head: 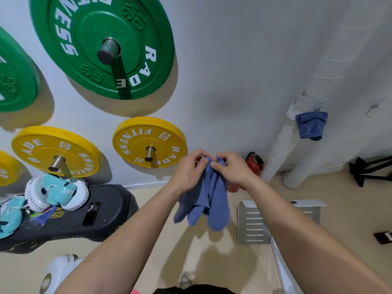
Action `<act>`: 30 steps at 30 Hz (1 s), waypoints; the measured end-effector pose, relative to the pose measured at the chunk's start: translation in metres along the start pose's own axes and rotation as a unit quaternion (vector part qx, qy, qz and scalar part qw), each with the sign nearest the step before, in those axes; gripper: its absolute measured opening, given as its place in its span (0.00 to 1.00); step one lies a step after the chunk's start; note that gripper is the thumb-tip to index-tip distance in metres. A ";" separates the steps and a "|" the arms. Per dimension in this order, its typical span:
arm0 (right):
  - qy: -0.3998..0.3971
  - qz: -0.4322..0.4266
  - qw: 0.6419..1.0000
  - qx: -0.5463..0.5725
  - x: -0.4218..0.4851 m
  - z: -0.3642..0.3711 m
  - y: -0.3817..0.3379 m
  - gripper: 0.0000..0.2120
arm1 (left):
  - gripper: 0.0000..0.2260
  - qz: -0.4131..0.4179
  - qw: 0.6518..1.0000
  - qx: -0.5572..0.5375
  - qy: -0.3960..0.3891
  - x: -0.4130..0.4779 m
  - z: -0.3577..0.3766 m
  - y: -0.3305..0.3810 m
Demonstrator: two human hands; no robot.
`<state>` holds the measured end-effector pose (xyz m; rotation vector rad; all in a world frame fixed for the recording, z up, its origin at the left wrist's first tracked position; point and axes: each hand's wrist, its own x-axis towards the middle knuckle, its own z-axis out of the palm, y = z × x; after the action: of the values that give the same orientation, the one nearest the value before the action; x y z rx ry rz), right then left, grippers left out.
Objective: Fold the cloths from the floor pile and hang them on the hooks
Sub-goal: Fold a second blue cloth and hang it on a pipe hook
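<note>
A blue cloth (209, 200) hangs in loose folds in front of me, above the floor. My left hand (188, 171) pinches its top edge on the left side. My right hand (232, 168) pinches the top edge on the right, thumb pressed on the fabric. Both hands are close together, near the white wall. A second blue cloth (310, 125) hangs on a hook at the right, beside a white wrapped pipe. An empty metal hook (370, 111) sticks out of the wall further right. The floor pile is out of view.
Green weight plates (101, 45) and yellow weight plates (149, 142) hang on wall pegs at the left. A red fire extinguisher (255, 164) stands behind my hands. A black bench with teal boxing gloves (53, 192) lies at the left; a metal step (254, 221) at the right.
</note>
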<state>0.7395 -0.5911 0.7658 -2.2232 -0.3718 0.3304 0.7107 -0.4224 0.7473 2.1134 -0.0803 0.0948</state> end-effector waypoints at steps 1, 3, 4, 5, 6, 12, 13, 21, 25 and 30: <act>0.000 0.007 1.000 0.003 0.001 0.001 0.000 0.13 | 0.05 -0.004 1.000 -0.003 0.010 -0.001 -0.001 -0.002; -0.016 0.012 1.000 0.023 0.002 -0.002 -0.002 0.10 | 0.04 -0.012 1.000 0.015 0.021 -0.004 -0.006 -0.007; -0.023 0.013 0.999 0.037 0.003 -0.004 -0.002 0.09 | 0.04 -0.017 0.999 0.033 0.019 -0.005 -0.008 -0.011; -0.030 0.013 0.998 0.046 0.004 -0.005 -0.003 0.09 | 0.03 -0.023 0.998 0.050 0.016 -0.006 -0.010 -0.013; -0.032 0.009 0.998 0.049 0.006 -0.007 -0.004 0.09 | 0.04 -0.032 0.998 0.061 0.014 -0.008 -0.011 -0.015; 0.022 -0.019 0.999 0.029 0.015 -0.034 -0.006 0.09 | 0.06 -0.090 0.994 0.067 0.006 -0.013 -0.019 -0.040; 0.039 -0.014 0.998 0.040 0.017 -0.040 -0.003 0.09 | 0.04 -0.092 0.993 0.067 0.005 -0.014 -0.021 -0.043; 0.093 0.027 0.995 0.013 0.027 -0.083 0.035 0.10 | 0.03 -0.106 0.992 0.023 0.058 -0.002 -0.044 -0.049; 0.106 0.037 0.993 0.041 0.029 -0.088 0.046 0.06 | 0.03 -0.122 0.988 -0.018 0.092 0.003 -0.048 -0.043; 0.139 0.113 0.972 0.150 0.023 -0.063 0.049 0.14 | 0.03 -0.137 0.988 -0.048 0.053 0.012 -0.017 -0.017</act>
<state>0.7913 -0.6566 0.7640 -1.9782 0.0796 0.1758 0.7237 -0.3988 0.7427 1.9993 0.2632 0.0386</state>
